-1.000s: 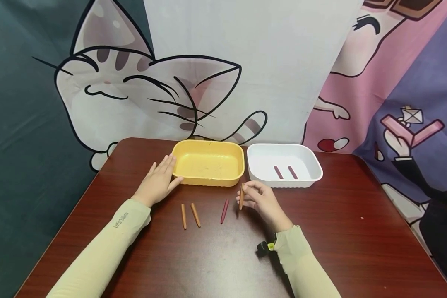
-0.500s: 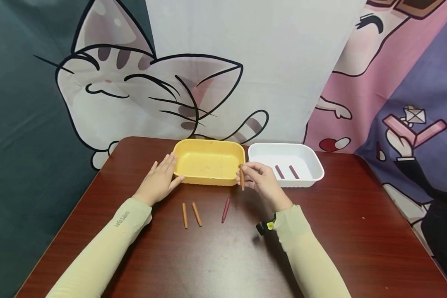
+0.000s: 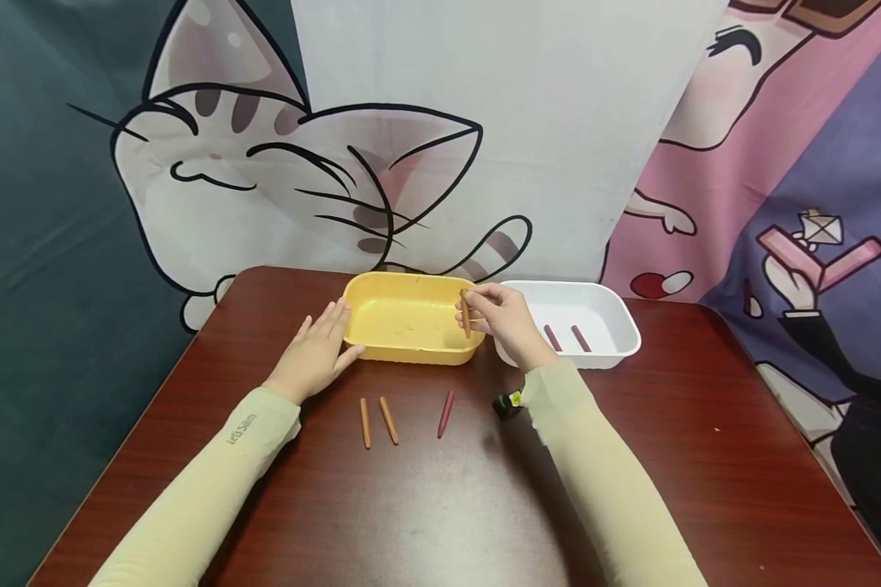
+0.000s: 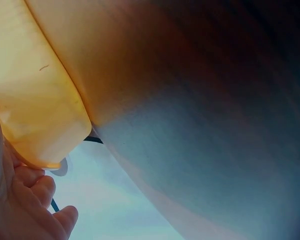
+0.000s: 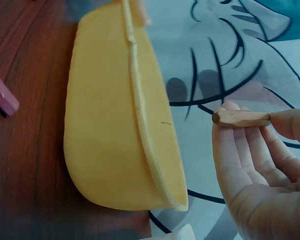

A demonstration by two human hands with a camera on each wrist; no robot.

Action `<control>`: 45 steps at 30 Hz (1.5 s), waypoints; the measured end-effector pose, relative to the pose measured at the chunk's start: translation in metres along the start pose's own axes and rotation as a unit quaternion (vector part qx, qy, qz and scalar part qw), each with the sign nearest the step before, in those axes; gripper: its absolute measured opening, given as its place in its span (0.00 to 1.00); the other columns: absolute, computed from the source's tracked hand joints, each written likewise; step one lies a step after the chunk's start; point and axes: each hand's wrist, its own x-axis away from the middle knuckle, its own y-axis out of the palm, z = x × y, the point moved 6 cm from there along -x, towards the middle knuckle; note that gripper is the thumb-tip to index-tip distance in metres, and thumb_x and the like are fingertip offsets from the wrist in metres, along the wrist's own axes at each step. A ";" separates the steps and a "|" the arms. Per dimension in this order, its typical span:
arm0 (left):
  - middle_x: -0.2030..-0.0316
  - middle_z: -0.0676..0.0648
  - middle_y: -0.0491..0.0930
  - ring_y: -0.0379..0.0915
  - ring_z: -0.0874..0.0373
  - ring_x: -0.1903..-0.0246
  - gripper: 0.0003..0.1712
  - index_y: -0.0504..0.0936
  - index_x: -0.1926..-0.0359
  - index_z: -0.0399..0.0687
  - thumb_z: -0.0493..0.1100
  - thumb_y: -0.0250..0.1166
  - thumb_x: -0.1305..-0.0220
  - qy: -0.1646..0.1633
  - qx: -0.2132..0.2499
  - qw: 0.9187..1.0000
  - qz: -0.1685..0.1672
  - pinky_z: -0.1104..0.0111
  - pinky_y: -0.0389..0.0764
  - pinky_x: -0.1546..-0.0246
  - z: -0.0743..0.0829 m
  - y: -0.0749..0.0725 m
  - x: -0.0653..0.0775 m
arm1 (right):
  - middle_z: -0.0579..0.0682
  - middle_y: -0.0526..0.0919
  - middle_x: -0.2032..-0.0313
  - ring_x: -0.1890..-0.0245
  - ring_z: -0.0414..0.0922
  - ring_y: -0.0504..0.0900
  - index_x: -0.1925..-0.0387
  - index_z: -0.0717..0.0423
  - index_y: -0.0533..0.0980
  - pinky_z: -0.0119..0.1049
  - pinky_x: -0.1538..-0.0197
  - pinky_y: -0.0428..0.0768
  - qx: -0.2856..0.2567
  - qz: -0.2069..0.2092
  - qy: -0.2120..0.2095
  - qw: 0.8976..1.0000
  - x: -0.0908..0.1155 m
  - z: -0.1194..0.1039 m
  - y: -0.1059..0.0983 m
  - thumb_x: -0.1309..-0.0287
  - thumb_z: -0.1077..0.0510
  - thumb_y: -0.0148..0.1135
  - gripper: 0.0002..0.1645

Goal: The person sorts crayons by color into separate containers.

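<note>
Above the right end of a yellow rounded-rectangular plastic tray (image 3: 407, 322), pinching a short orange-brown faceted stick (image 3: 466, 314) between thumb and fingertips of the right hand (image 3: 505, 316). At the tray's left end, touching the rim with the left hand (image 3: 311, 350), fingers straight. With two similar orange-brown sticks (image 3: 365, 424) and one slim dark-red stick (image 3: 445, 414) lying apart on the glossy reddish-brown table (image 3: 382, 514) in front, and two dark-red sticks (image 3: 552, 337) inside the white rounded-rectangular plastic tray (image 3: 608, 319) just beside.
</note>
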 end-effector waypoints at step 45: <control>0.21 0.37 0.44 0.39 0.43 0.21 0.47 0.48 0.21 0.33 0.62 0.49 0.22 0.006 0.000 1.000 0.006 0.41 0.46 0.26 -0.001 0.002 -0.001 | 0.53 0.84 0.66 0.65 0.48 0.81 0.60 0.61 0.82 0.38 0.61 0.79 0.316 0.102 -0.071 0.941 0.047 0.001 0.015 0.42 0.62 0.58 0.10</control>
